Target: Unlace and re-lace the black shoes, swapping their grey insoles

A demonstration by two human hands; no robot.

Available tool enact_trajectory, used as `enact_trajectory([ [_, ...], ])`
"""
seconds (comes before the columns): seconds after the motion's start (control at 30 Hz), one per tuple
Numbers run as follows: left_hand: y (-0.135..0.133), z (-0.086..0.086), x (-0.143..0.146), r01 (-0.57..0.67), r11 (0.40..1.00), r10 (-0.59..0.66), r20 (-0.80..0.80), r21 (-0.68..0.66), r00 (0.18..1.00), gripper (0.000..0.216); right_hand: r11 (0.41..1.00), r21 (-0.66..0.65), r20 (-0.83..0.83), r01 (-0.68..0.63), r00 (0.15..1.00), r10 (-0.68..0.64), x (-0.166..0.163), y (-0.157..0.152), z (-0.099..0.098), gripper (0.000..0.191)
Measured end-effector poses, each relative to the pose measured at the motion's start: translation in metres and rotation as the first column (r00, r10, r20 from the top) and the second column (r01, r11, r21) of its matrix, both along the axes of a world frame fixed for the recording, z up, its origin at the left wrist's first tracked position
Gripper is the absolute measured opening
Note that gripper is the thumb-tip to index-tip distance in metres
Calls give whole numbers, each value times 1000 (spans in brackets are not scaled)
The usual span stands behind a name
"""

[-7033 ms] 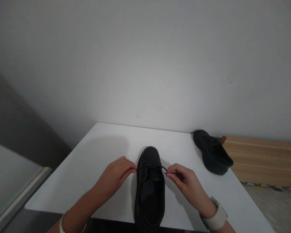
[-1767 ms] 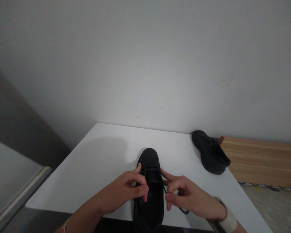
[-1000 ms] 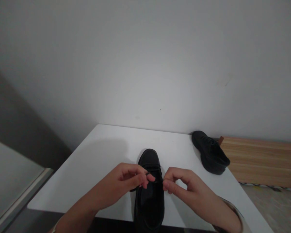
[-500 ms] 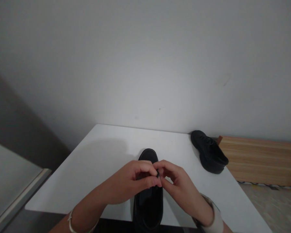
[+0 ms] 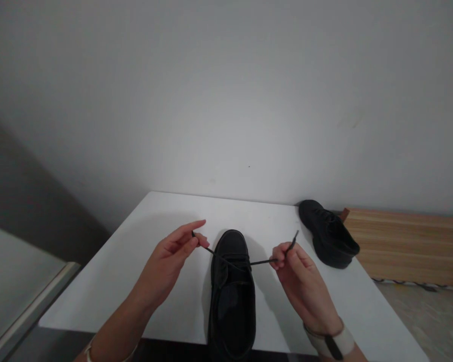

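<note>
A black shoe (image 5: 232, 296) lies on the white table (image 5: 166, 226), toe pointing away from me, heel at the near edge. My left hand (image 5: 171, 259) pinches the left end of its black lace (image 5: 256, 262) and holds it out to the left. On the other side, my right hand (image 5: 298, 274) pinches the right end, whose tip sticks up above the fingers. The lace runs taut from both hands down to the eyelets.
A second black shoe (image 5: 328, 234) lies at the table's far right corner. A light wooden board (image 5: 407, 246) sits to the right, beside the table. A plain grey wall stands behind. A pale surface with a raised edge (image 5: 26, 306) is at lower left.
Half a second ago both hands met over the shoe's tongue. They have since drawn apart sideways, pulling the lace ends out taut.
</note>
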State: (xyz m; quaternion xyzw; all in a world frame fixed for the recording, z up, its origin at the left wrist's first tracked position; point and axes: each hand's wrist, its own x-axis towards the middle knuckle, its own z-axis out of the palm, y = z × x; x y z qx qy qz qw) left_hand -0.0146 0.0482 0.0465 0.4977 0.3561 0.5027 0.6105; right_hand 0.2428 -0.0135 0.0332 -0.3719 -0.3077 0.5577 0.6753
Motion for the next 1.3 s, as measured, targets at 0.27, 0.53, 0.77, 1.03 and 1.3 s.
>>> enact_trajectory([
  [0.27, 0, -12, -2, 88, 994, -83, 89, -57, 993, 25, 997, 31, 370, -71, 928, 55, 23, -4, -21, 15],
  [0.53, -3, -26, -18, 368, 742, 86, -623, 561, 777, 11, 981, 24, 844, -194, 530, 84, 25, -11, -23, 10],
  [0.77, -14, -20, -6, 457, 542, 319, -676, 705, 664, 16, 968, 21, 871, -249, 479, 104, 27, -12, -21, 9],
  [1.03, -23, -18, 10, 502, 425, 472, -658, 753, 586, 24, 971, 31, 885, -238, 459, 84, 17, -12, -16, 9],
  [1.3, -25, -20, 9, 495, 463, 506, -678, 735, 534, 21, 977, 129, 922, -171, 384, -55, 3, -13, -15, 11],
])
